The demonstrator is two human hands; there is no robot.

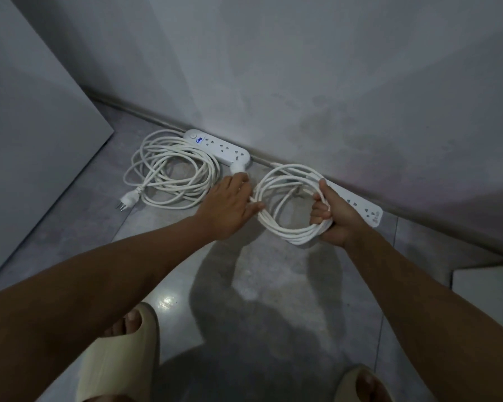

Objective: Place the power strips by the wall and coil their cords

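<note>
Two white power strips lie along the base of the grey wall. The left power strip (217,147) has its cord (169,169) lying in a loose coil on the floor beside it, plug (127,199) at the near left. The right power strip (360,205) is partly hidden behind my right hand (333,219), which grips the right side of a tidy coiled cord (282,204) held just above the floor. My left hand (230,206) touches the coil's left side, fingers pinching the loops.
A grey panel (32,140) leans at the left, meeting the tiled floor (259,285). A white object's corner (488,288) shows at the right edge. My feet in beige slides (119,352) stand at the bottom of the view.
</note>
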